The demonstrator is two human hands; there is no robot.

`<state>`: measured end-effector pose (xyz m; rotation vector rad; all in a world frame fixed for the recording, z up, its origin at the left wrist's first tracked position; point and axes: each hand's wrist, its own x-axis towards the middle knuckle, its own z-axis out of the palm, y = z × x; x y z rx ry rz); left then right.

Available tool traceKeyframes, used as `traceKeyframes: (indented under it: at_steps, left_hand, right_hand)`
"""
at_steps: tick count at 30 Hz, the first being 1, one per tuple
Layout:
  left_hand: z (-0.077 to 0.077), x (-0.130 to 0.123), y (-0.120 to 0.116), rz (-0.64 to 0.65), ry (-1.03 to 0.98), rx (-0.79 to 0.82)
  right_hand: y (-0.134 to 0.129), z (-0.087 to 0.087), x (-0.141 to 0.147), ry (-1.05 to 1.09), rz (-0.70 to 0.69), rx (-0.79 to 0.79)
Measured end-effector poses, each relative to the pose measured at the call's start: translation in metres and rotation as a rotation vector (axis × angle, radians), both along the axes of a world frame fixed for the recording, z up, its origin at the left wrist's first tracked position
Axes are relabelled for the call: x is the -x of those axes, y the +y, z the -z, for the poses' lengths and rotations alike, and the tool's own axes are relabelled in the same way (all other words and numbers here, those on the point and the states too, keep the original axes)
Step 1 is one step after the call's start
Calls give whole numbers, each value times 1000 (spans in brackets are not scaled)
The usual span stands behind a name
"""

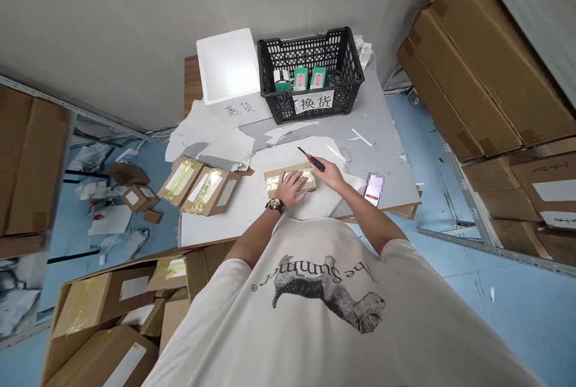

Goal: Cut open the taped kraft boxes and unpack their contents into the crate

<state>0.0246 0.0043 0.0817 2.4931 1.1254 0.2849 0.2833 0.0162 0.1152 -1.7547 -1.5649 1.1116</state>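
White T-shirt (321, 303) is filling the near foreground, print upside down. Going left to right: brown cartons (27, 159) are standing on a rack; litter is lying on the blue floor (76, 204). Large open carton (195, 276) is sitting below the surface (375, 114), holding several taped boxes. Two bigger boxes (209, 193) are lying side by side on the surface, taped over. White foam bin (229, 69) is standing behind them.

Small taped box (273, 181) is lying on white sheeting near the front edge. Of the hands, left hand (291, 188) is resting flat on its top, fingers spread, watch (276, 204) showing on the wrist. Black crate (279, 105) is standing behind, holding three green-and-white packs (300, 78). Right hand (332, 176) is clamping a utility knife (316, 162) by its handle, blade out, apparently clear of the tape. Phone (373, 190) is lying further right; more cartons (472, 63) are filling the right-hand rack.

Progress: looking early. Blade is showing ready, small box is seemingly being steadied; no cut is showing, though fingers are hiding some tape. All three boxes on the sheeting side are looking closed, so are likely counting as left.
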Motion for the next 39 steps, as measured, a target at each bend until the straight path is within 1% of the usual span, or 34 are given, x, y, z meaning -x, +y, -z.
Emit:
traceKeyframes:
  at_steps: [3,5,8,10,13,16,18,20,22,24,27,30,34,39]
  left_hand:
    - [-2,1,-1,-8,23,21]
    - [-5,-1,-1,-30,39,38]
    - [-9,-7,0,-96,70,62]
    - [-12,-15,2,-161,90,86]
    - [-16,-28,7,-280,120,164]
    - [-16,-36,13,-356,137,248]
    - [-15,-38,16,-368,129,271]
    - [-14,-36,17,-351,110,265]
    - [-15,-32,16,-322,88,241]
    - [-17,-28,13,-300,74,218]
    - [-21,-23,6,-285,65,197]
    - [-23,-20,2,-278,65,186]
    - [-23,-19,2,-262,87,178]
    - [-25,-19,6,-244,100,166]
  right_hand:
    - [34,0,18,-147,-52,96]
    - [46,2,24,-227,-76,138]
    - [53,4,26,-298,-109,159]
    - [55,5,26,-322,-138,168]
    - [55,8,23,-279,-149,173]
    - [50,10,15,-109,-94,147]
    - [41,9,3,31,-22,158]
    - [27,5,-15,153,27,198]
    - [9,-2,-36,239,7,225]
    - [-12,-9,-57,282,-56,249]
    - [-39,-16,-79,274,-140,325]
    - [-53,-15,-85,216,-194,366]
    - [-49,-7,-77,130,-251,327]
    - [-34,1,-70,-56,-254,207]
